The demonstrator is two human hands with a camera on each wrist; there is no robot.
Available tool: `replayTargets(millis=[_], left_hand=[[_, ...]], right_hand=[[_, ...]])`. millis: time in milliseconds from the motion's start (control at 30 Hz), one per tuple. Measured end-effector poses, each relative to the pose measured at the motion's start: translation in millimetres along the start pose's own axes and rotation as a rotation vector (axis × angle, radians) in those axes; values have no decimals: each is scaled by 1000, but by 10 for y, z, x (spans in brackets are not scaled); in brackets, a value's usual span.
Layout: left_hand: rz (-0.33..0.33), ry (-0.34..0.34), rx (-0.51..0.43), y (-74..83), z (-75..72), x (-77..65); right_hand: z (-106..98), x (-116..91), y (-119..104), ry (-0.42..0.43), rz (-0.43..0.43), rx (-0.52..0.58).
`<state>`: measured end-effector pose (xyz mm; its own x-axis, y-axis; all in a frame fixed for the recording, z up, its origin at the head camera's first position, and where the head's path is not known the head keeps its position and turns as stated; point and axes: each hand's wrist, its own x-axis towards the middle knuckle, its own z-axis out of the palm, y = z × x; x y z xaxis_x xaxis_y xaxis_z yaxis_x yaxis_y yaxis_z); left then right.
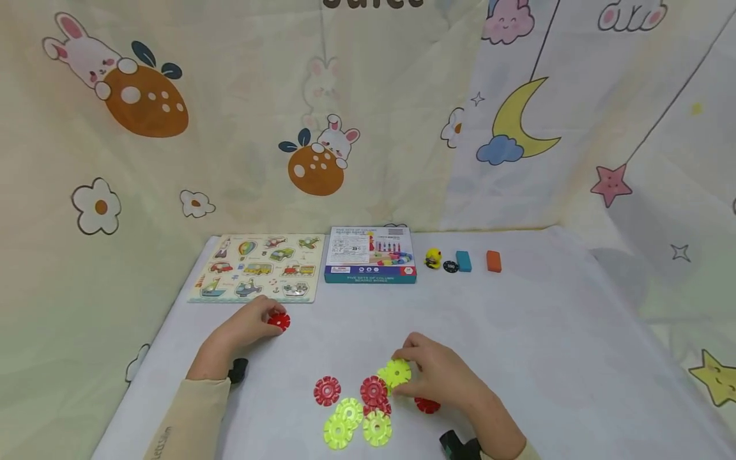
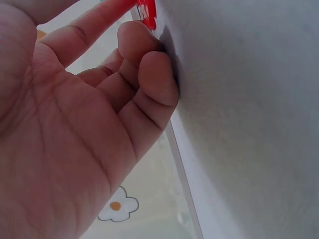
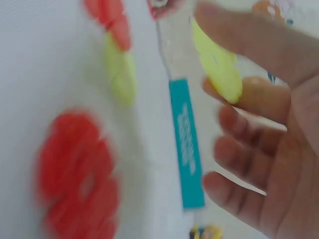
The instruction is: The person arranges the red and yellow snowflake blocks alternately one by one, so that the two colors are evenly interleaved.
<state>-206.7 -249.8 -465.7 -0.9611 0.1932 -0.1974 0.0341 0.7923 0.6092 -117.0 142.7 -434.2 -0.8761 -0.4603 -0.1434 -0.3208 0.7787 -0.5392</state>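
Observation:
My left hand point(image 1: 246, 324) pinches a red notched plastic disc point(image 1: 280, 321) low over the table, just in front of the picture board. Only a sliver of that red disc point(image 2: 148, 15) shows at the top of the left wrist view. My right hand point(image 1: 441, 372) holds a yellow-green notched disc point(image 1: 399, 372) between thumb and forefinger; the right wrist view has this yellow-green disc point(image 3: 217, 63) clear of the table, the other fingers loosely bent. Below it lie loose discs: a lone red disc point(image 1: 327, 391), overlapping red discs point(image 1: 372, 388), several yellow-green discs point(image 1: 338, 432), and a red disc point(image 1: 427, 406) partly hidden by my right hand.
Along the back stand a picture puzzle board point(image 1: 259, 268) and a flat bead-toy box point(image 1: 370, 255). To their right are a small yellow figure point(image 1: 433, 259), a black round chip point(image 1: 451, 266), a blue block point(image 1: 463, 261) and an orange block point(image 1: 494, 261). A printed cloth hangs behind.

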Motion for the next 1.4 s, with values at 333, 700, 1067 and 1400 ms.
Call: replayTargets(millis=[333,700,1067,1400], left_hand=[[-10,3,-19,20,-1,-27],[-29,10,-18,71,7,6],[-46,-4,10,83,25,20],[-56,1,58,164,20,7]], right_hand=[[-3,625,-702,166,-85,-115],[344,1538,-1126,41,-52,-283],[594,1868,-999,-65,43,-271],[610,1840,-912,-35,40,-124]])
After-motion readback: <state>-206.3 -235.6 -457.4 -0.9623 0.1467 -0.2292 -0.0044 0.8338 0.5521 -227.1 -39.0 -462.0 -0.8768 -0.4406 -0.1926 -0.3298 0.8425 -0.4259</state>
